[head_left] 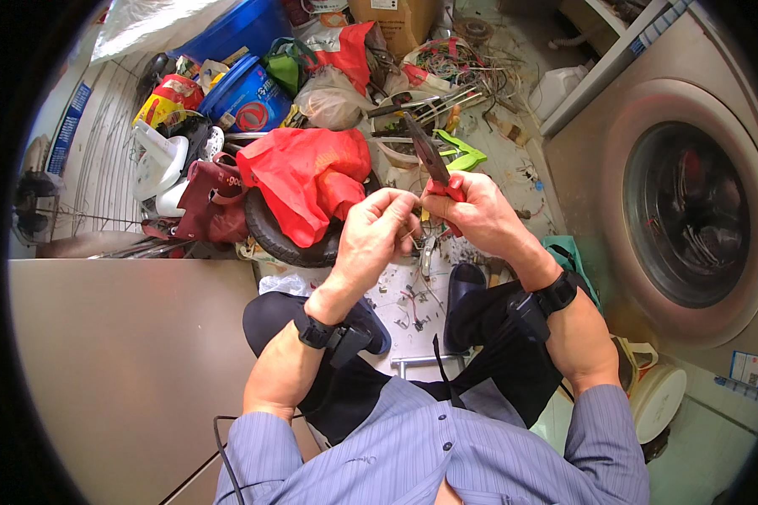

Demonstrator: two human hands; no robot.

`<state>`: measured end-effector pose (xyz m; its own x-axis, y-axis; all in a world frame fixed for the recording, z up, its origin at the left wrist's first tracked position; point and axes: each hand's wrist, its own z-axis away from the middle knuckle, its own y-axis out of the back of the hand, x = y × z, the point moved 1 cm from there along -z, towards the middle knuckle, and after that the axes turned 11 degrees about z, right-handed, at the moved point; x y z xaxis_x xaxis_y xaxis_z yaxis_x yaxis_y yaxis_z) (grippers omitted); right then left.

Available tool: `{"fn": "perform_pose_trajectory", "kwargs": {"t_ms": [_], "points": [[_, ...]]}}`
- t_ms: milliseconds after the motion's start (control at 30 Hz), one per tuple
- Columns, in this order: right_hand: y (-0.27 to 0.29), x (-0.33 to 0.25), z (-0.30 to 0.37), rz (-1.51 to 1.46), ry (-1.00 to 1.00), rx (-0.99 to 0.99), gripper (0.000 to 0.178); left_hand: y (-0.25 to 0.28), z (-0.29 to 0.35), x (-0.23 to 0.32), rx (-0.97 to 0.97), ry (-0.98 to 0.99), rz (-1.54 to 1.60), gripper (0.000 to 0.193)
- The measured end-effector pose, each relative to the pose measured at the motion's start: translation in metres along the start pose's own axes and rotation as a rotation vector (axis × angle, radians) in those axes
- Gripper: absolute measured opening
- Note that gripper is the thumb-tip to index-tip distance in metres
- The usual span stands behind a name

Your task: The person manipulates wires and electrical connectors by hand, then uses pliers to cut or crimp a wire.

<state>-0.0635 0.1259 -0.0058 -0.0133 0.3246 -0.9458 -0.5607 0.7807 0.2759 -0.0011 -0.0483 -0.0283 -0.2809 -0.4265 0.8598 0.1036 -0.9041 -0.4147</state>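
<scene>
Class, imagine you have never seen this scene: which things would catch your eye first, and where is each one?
At the centre, the right hand grips red-handled pliers pointing up and away, while the left hand pinches something small beside them. Just left of the hands, a bright red plastic bag lies over a black tyre. On the right, a washing machine shows its round glass door.
</scene>
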Motion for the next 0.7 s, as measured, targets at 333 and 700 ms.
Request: {"fn": "perform_pose_trajectory", "kwargs": {"t_ms": [333, 700], "points": [[-0.005, 0.014, 0.001, 0.055, 0.021, -0.038, 0.02, -0.003, -0.009, 0.007, -0.044, 0.071, 0.155, 0.018], [-0.007, 0.008, 0.0, -0.113, 0.0, -0.033, 0.014, 0.007, -0.024, 0.005, -0.163, 0.086, 0.48, 0.014]]}}
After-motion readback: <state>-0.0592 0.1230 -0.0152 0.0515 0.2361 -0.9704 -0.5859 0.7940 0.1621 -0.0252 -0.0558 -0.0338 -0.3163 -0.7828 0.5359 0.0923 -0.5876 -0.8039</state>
